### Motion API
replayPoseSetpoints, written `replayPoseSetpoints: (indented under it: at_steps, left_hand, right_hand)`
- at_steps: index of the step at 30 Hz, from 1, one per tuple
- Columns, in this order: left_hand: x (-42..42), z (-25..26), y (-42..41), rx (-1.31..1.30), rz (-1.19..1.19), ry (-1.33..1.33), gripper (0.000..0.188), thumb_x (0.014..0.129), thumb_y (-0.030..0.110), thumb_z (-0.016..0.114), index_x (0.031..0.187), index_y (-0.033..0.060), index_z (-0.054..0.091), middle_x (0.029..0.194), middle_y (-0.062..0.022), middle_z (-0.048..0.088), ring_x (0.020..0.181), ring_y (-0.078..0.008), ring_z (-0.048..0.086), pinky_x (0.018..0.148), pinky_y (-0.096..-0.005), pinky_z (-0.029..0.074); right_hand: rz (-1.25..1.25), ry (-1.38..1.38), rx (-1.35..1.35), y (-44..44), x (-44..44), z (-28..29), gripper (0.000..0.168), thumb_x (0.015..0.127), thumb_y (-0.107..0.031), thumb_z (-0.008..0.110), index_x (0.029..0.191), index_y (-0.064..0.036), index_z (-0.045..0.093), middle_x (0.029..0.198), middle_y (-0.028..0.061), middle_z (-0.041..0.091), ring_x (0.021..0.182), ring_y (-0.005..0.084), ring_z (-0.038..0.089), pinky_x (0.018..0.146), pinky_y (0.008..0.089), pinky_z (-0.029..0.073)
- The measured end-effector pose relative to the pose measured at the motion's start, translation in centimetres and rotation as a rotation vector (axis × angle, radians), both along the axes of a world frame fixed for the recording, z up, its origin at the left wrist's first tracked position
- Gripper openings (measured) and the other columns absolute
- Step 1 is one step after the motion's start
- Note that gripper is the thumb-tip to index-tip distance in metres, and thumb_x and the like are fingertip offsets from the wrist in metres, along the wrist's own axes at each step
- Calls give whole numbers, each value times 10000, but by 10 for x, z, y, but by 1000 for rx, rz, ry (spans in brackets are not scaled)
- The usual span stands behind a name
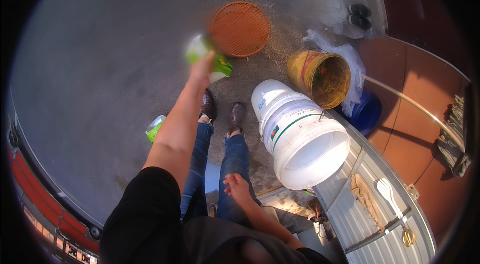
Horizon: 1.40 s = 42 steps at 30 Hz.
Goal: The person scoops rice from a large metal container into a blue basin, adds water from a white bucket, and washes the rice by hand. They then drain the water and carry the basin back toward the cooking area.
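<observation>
My left hand [203, 66] is stretched out over the concrete, gripping a green and white plastic packet [221, 69] whose far end is blurred. Just beyond the packet lies a round orange lattice basket [240, 30]. A second packet [154, 129], also green and white, rests on the ground by my left forearm, which partly hides it. My right hand [238, 188] hangs in front of my knee with loosely curled fingers and holds nothing. To the right of my legs stands a stack of white plastic buckets [296, 125], the top one's mouth facing me.
Beside the white buckets are a yellow bucket [300, 67], a clear plastic bag [356, 65] and a blue basin [366, 114]. A corrugated metal surface [345, 189] holds a white plastic spatula [388, 194], scissors [408, 237] and a brown cloth [363, 200]. A mop [452, 140] lies on red tiles.
</observation>
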<state>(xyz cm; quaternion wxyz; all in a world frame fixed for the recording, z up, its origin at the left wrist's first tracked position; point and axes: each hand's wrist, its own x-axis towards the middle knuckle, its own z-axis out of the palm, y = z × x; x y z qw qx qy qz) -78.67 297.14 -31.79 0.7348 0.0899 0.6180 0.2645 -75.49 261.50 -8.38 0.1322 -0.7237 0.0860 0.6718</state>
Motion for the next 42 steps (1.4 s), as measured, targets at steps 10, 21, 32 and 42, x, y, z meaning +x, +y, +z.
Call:
replayPoseSetpoints:
  at_steps: [10,21,32,42]
  left_hand:
    - [-84,165,-115,-62,138,140,167,922,231,553,900,71,591,690,28,499,601,-84,416,532,-251,316]
    - [-199,592,-291,321,-33,231,133,889,135,606,895,7,641,700,-3,609,684,-49,512,626,-258,455]
    - [-359,709,-601,402,877,61,269,912,102,565,1139,-37,603,925,-22,623,838,-62,536,714,-238,436]
    - [-471,684,-808,615,1460,394,256,950,193,553,1058,-29,620,838,2,601,784,-57,549,687,-218,436]
  right_hand:
    - [168,13,170,22,29,0,285,977,-313,491,1002,-48,593,874,47,657,599,90,564,505,215,450]
    - [-99,479,317,111,-16,-47,521,972,-476,406,1220,-33,523,1168,103,595,1029,204,578,812,313,490]
    - [583,629,180,-74,-247,36,517,973,-468,397,1236,-37,512,1186,110,587,1040,217,579,828,327,494]
    - [937,743,73,-276,-441,65,514,974,-460,389,1250,-41,501,1202,115,580,1050,228,580,843,341,497]
